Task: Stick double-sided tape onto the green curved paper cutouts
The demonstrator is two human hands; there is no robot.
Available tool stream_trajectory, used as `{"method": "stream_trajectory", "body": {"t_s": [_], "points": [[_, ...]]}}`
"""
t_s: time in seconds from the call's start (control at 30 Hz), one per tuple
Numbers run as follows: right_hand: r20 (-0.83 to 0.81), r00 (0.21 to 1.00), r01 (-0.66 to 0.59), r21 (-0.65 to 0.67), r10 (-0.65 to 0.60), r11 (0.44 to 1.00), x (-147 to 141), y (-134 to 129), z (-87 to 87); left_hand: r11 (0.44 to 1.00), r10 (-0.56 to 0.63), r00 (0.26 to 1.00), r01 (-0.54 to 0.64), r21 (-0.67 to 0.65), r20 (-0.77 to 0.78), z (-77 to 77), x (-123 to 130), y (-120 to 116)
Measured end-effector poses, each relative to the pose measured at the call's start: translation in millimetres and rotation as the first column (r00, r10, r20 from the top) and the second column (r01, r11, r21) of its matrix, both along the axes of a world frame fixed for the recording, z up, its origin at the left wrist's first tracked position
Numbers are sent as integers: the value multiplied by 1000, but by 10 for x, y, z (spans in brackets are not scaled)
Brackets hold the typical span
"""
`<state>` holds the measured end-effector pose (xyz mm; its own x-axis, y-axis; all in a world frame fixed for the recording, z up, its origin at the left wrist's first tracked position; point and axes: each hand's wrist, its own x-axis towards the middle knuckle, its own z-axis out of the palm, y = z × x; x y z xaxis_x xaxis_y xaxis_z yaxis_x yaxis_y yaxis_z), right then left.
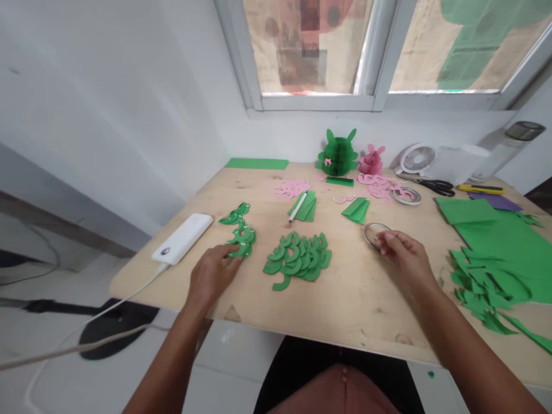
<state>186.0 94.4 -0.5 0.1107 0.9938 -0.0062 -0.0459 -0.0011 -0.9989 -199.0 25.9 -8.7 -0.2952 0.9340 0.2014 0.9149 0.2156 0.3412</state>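
Observation:
My left hand (213,271) is at the near end of a small pile of green paper arcs (244,237) with pale strips on them. Its thumb and fingertips close on an arc at the pile's edge. To the right, my right hand (403,250) pinches the rim of a thin roll of tape (374,230), tilted just above the table. Between the hands lies a larger heap of overlapping green paper arcs (299,257). Beyond it are a white pen (298,207) on folded green paper (308,208) and another folded green piece (357,210).
A white power bank (183,237) with a cable lies at left. Green scraps (483,287) and sheets (517,241) cover the right side. Along the back are green (338,155) and pink (371,160) paper figures, pink cutouts (292,188), a fan (417,158), scissors (435,186) and a yellow cutter (480,188).

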Motion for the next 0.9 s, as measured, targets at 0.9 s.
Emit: {"method": "stream_trajectory", "body": {"t_s": [0.9], "points": [[38, 999, 0, -22, 1, 1000, -51, -9, 5, 907, -419, 907, 421, 20, -42, -33, 951, 197]]}}
